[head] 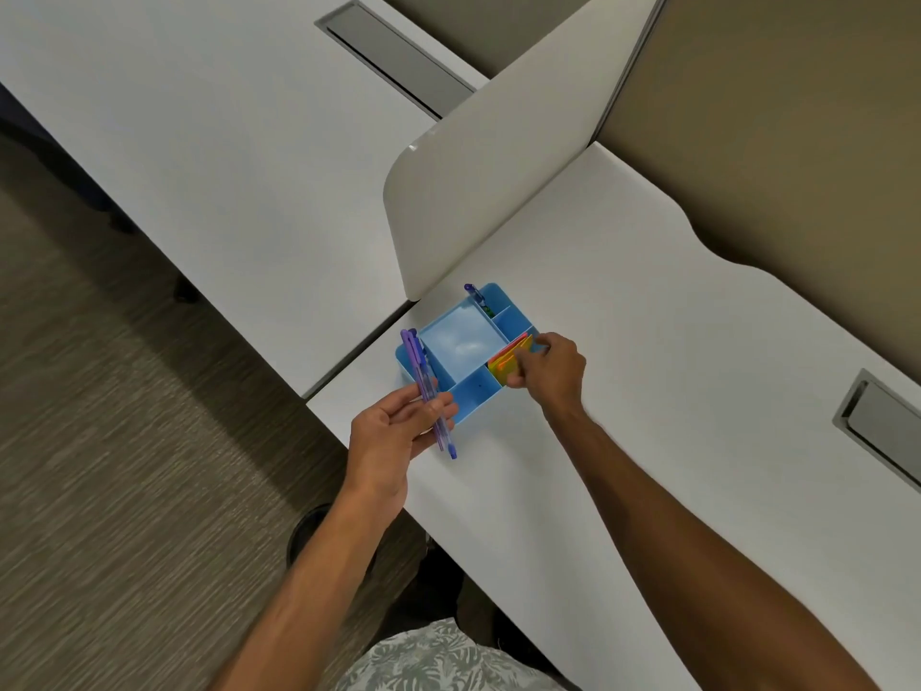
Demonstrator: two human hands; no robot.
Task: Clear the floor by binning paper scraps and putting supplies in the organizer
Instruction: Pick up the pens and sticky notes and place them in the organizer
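Observation:
A light blue organizer (461,336) with several compartments sits on the white desk near its front corner. My left hand (386,436) is shut on two purple pens (427,391), held over the organizer's left edge. My right hand (550,364) grips a stack of orange, yellow and red sticky notes (508,364) standing inside the organizer's right compartment. Another blue pen (473,293) stands in the far compartment.
A white divider panel (478,187) rises just behind the organizer. The white desk (648,341) stretches right, with a grey cable hatch (882,426) at its far right. Grey-brown carpet (124,441) lies at the left; a dark round object (309,533) sits under the desk edge.

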